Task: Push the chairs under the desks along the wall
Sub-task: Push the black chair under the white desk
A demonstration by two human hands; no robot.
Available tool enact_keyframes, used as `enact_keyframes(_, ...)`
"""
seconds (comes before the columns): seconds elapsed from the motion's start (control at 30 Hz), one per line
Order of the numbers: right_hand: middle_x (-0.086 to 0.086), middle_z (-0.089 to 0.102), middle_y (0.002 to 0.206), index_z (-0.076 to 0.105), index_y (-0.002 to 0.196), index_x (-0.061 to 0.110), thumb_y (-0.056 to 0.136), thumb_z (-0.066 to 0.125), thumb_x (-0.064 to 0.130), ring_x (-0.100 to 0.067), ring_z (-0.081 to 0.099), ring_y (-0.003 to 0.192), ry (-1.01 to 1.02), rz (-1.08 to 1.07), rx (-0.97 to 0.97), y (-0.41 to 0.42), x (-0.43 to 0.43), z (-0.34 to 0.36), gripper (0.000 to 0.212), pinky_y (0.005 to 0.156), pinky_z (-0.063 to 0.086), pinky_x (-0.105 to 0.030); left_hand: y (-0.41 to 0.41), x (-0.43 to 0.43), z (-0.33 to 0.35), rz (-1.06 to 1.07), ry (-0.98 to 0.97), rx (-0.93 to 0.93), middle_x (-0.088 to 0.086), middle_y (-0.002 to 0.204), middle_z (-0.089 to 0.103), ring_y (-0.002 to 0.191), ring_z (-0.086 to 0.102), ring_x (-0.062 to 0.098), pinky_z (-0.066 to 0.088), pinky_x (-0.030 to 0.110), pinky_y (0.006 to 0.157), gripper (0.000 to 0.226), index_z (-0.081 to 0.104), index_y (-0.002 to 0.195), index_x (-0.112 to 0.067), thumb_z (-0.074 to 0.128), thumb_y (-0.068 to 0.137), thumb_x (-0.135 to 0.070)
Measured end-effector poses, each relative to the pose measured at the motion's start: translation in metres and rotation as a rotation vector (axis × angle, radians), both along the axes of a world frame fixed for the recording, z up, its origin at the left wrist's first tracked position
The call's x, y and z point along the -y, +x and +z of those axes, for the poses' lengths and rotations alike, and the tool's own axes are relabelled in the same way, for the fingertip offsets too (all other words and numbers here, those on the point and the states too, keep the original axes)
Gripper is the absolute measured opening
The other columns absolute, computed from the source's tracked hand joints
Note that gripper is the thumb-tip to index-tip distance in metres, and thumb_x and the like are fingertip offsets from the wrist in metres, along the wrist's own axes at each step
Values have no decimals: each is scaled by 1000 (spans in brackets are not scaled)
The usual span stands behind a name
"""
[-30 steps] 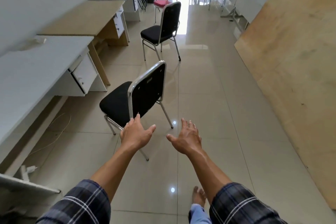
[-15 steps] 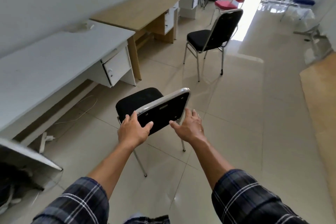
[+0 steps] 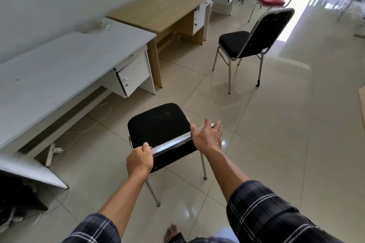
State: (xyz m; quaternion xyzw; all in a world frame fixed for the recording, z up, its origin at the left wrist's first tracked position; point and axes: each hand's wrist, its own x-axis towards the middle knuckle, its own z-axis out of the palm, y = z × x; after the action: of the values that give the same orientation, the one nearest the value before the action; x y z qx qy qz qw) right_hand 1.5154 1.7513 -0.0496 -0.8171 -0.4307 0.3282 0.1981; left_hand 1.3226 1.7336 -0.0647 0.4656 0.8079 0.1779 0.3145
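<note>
along the wall's foot stand the desks, the white desk [image 3: 65,69] nearest, and off its front edge the black chair [image 3: 158,124] faces its knee gap, left hand [image 3: 139,161] closed and right hand [image 3: 207,140] loosely curled on the backrest's top rail, ready to push.

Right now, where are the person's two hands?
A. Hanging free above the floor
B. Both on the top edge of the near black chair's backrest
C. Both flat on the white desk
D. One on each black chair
B: the left hand and right hand each grip the chrome top rail of the near black chair.
</note>
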Motion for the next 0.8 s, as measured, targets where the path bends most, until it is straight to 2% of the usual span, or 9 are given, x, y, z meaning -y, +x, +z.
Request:
enact_keyframes(0.13,-20,24,159,34,152,12,95,55,51,-37,27,148,-45,-107,-119,11,-25,-7,73,119,32,-50,2,-13,-5,212,-70,88,7,92,66,82,56,26,39,30,68,35,79,95,-21,44,94,-21)
enact_keyframes(0.23,-15,49,130,53,126,7,90,59,35,-30,54,114,-105,-225,-172,20,-44,-6,46,93,50,-40,7,-18,-9,422,-122,187,14,95,68,78,55,30,40,32,65,24,74,84,-6,52,89,-15)
enact_keyframes(0.3,-14,60,115,59,105,3,87,60,26,-26,62,96,-121,-331,-281,27,-53,-7,29,76,54,-37,11,-19,-4,560,-164,236,20,88,63,67,50,30,38,32,57,21,60,70,2,52,87,-6)
enact_keyframes(0.33,-13,64,110,59,97,2,85,60,23,-25,64,91,-144,-355,-366,32,-57,-10,24,76,57,-38,14,-21,-3,639,-179,284,18,81,58,61,46,27,35,31,52,23,53,65,2,50,87,-2)
enact_keyframes(0.43,-9,60,99,51,103,6,90,54,16,-20,60,78,-165,-421,-675,46,-68,-12,17,73,58,-36,21,-30,3,918,-136,500,13,79,48,60,43,24,36,29,51,16,47,71,-1,42,87,0)
enact_keyframes(0.5,-11,59,99,49,108,7,95,51,10,-22,63,82,-208,-539,-784,54,-71,-11,14,77,60,-37,21,-35,8,1130,-109,652,14,95,53,76,53,30,53,38,68,8,50,83,-2,44,85,0)
enact_keyframes(0.57,-16,58,102,49,110,8,95,52,7,-32,66,96,-268,-632,-848,59,-73,-11,16,88,60,-48,17,-38,11,1262,-159,796,13,109,57,95,60,33,55,49,87,7,54,80,-2,52,85,2)
enact_keyframes(0.7,-23,63,114,51,123,4,92,58,7,-45,66,98,-387,-651,-984,65,-74,-10,32,86,57,-64,12,-32,20,1281,-277,1015,17,110,62,107,64,38,54,53,90,9,59,75,2,60,83,6)
enact_keyframes(0.8,-25,62,111,52,121,1,91,61,6,-48,64,100,-466,-613,-999,71,-74,-5,32,89,54,-66,12,-28,19,1290,-263,1105,21,117,60,111,61,45,52,57,91,6,60,80,4,57,82,8)
